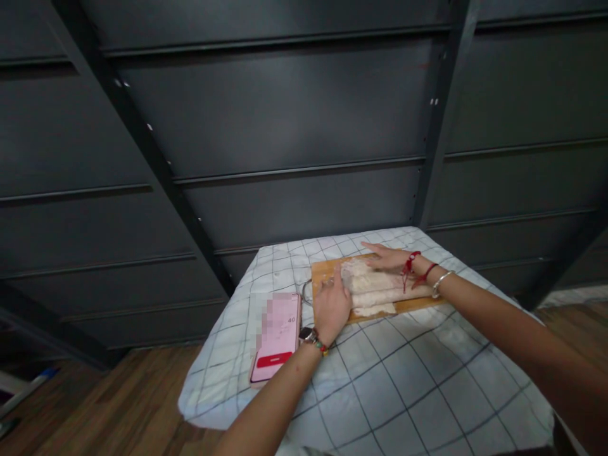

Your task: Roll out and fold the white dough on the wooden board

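A pale cream, soft-looking rolled bundle (377, 296) lies on a wooden board (325, 270), and I cannot tell whether it is cloth or dough. My left hand (334, 303) rests at the bundle's left end, its index finger stretched forward and nothing visibly gripped. Over the bundle's far side lies my right hand (387, 256), fingers extended and flat. Part of the bundle's right half is hidden under my right wrist. A loose pale flap (375, 310) shows along the near edge.
A phone (278, 339) with a lit pink screen lies left of the board, close to my left wrist. Checked white cloth (403, 373) covers the low table. Behind it rises a dark panelled wall (304, 114). Wooden flooring (137, 392) shows at both sides.
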A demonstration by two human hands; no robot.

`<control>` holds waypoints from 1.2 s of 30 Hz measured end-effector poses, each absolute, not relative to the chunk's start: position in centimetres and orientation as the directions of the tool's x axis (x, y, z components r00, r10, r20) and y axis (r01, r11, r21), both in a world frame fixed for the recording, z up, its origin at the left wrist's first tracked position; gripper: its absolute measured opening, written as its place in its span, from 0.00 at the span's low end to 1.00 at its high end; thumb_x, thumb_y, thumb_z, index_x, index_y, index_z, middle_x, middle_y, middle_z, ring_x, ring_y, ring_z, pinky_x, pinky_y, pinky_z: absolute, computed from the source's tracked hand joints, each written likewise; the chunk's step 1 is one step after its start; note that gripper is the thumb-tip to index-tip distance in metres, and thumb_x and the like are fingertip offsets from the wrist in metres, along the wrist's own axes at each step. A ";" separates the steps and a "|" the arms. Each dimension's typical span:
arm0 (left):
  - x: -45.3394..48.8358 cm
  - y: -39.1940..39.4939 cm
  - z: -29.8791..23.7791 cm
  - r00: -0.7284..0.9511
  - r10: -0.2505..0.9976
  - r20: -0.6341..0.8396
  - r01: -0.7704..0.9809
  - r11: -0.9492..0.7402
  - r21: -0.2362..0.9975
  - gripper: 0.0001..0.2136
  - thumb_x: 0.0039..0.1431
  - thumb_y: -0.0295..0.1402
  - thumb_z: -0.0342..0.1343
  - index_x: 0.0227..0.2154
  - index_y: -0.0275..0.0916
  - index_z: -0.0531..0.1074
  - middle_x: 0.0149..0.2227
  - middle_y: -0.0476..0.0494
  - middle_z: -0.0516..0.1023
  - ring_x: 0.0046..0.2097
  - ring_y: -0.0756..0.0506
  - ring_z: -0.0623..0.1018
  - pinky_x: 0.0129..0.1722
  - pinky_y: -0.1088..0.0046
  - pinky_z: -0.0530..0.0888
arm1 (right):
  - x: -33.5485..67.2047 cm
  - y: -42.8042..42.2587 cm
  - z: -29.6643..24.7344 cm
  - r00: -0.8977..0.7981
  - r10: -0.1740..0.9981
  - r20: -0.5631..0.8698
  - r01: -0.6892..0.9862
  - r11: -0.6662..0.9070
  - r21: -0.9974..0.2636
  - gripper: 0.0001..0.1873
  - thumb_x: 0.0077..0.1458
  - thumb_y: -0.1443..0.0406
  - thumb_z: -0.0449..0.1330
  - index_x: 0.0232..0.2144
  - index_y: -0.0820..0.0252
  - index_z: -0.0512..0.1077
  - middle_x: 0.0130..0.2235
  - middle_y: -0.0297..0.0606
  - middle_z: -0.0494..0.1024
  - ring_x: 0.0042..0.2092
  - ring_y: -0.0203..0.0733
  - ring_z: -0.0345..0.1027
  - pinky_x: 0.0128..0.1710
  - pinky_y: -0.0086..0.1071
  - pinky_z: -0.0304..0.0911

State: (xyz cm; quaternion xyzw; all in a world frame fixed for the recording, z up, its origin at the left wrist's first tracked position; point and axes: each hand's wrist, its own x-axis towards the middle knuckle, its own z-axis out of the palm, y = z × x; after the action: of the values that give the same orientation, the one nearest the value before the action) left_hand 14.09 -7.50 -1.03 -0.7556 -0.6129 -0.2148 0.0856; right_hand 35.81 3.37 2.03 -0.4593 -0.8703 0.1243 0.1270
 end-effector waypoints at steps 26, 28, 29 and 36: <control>14.1 -6.8 -0.7 0.207 0.914 0.349 0.968 -0.244 0.064 0.27 0.59 0.30 0.41 0.62 0.33 0.50 0.43 0.36 0.75 0.44 0.40 0.74 0.48 0.62 0.66 | 33.7 -6.1 2.1 -0.684 0.674 0.281 0.587 0.736 -0.338 0.16 0.51 0.56 0.62 0.36 0.62 0.77 0.53 0.48 0.63 0.58 0.51 0.52 0.57 0.44 0.51; 14.1 -6.9 -0.5 0.206 0.914 0.348 0.969 -0.239 0.055 0.27 0.60 0.30 0.41 0.62 0.32 0.51 0.44 0.36 0.74 0.44 0.40 0.74 0.48 0.62 0.66 | 33.7 -5.9 2.0 -0.699 0.661 0.273 0.553 0.742 -0.380 0.14 0.53 0.56 0.60 0.34 0.61 0.78 0.52 0.46 0.63 0.56 0.49 0.55 0.56 0.42 0.52; 14.1 -6.9 -0.5 0.208 0.914 0.349 0.969 -0.240 0.050 0.27 0.60 0.30 0.41 0.62 0.32 0.51 0.44 0.36 0.74 0.44 0.41 0.74 0.49 0.62 0.66 | 33.7 -5.9 1.9 -0.701 0.657 0.277 0.537 0.743 -0.401 0.14 0.53 0.57 0.60 0.33 0.61 0.78 0.51 0.45 0.63 0.55 0.48 0.56 0.56 0.41 0.52; 14.2 -6.9 -0.6 0.202 0.922 0.332 0.973 -0.228 0.043 0.26 0.61 0.31 0.39 0.63 0.32 0.50 0.43 0.36 0.75 0.44 0.41 0.74 0.47 0.64 0.66 | 33.9 -5.7 1.4 -0.682 0.633 0.366 0.461 0.760 -0.457 0.10 0.50 0.60 0.63 0.33 0.60 0.79 0.45 0.41 0.62 0.51 0.46 0.59 0.55 0.40 0.54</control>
State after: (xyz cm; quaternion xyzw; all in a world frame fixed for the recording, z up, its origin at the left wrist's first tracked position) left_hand 14.22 -6.86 -0.57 -0.7701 -0.6149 -0.1452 0.0878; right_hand 33.86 -5.71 1.40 -0.3034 -0.9018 0.1665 0.2587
